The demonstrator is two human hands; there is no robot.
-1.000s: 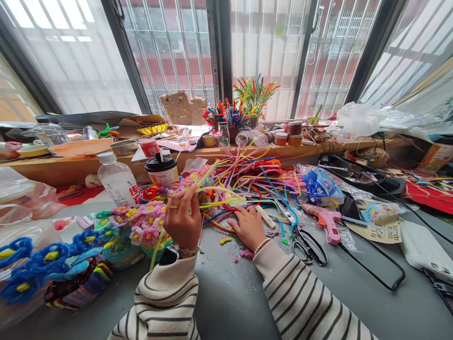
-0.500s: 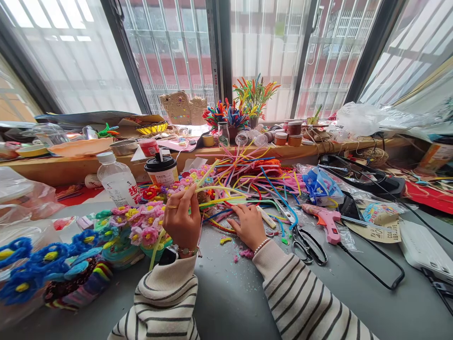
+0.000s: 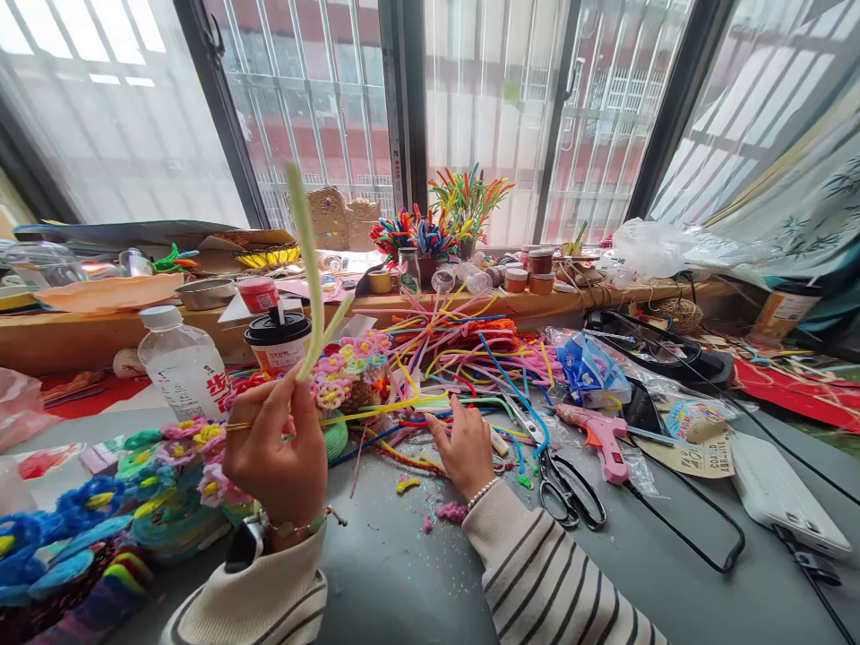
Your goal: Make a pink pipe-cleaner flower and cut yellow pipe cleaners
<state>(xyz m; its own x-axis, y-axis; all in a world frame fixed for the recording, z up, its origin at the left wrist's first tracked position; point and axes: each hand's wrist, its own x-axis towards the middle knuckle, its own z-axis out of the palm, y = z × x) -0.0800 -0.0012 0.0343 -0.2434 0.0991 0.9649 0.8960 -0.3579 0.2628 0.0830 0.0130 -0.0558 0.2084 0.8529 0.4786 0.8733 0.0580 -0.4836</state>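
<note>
Pale green pipe cleaners (image 3: 310, 269) rise upright from my left hand (image 3: 279, 448), pinched between its thumb and fingers. My right hand (image 3: 463, 448) is at the near edge of the pile of coloured pipe cleaners (image 3: 463, 331). Its fingers are bent around the end of a yellow pipe cleaner (image 3: 396, 406), which stretches left towards my left hand; whether the grip is tight is hard to see. Pink fuzzy flowers (image 3: 332, 391) are just beyond my left hand. Black-handled scissors (image 3: 571, 484) lie right of my right hand.
Blue fuzzy flowers (image 3: 94, 506) fill the near left. Behind them stand a plastic bottle (image 3: 184, 363) and a black-lidded cup (image 3: 279, 340). A pink glue gun (image 3: 608, 443), its cable and a white power bank (image 3: 786, 493) lie at right. Jars line the wooden sill (image 3: 571, 300).
My left hand has moved left and nearer, away from my right hand, raising the pale green pipe cleaners upright. My right hand remains beside the pile. The view has shifted slightly.
</note>
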